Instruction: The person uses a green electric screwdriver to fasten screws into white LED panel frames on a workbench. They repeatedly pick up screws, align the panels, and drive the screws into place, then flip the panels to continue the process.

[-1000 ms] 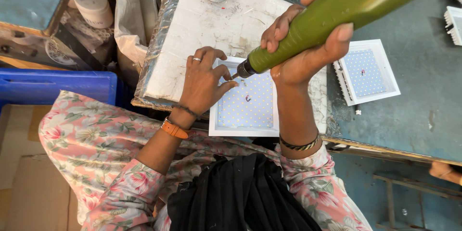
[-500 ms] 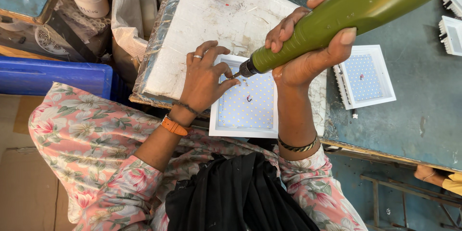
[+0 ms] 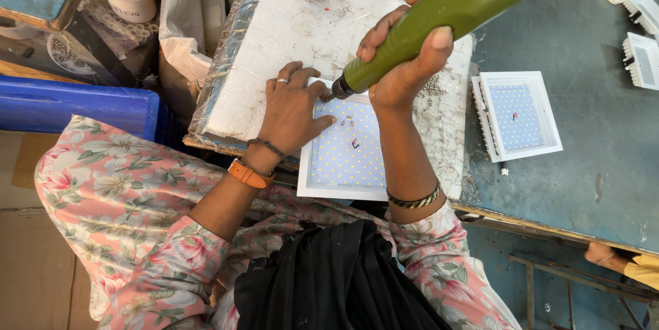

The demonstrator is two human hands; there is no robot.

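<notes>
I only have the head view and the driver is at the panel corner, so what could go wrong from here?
1. The green power screwdriver has its tip at the top-left corner of the square LED panel, right beside the left hand fingertips; a slip could hit a finger.
2. The panel overhangs the near edge of the white foam board; pressing hard might tip or shift it.
3. Loose screws lie under the right hand and could scatter.

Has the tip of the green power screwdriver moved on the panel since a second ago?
No. The green power screwdriver stays tip-down at the upper left corner of the square LED panel, right hand gripping, left hand alongside.
</notes>
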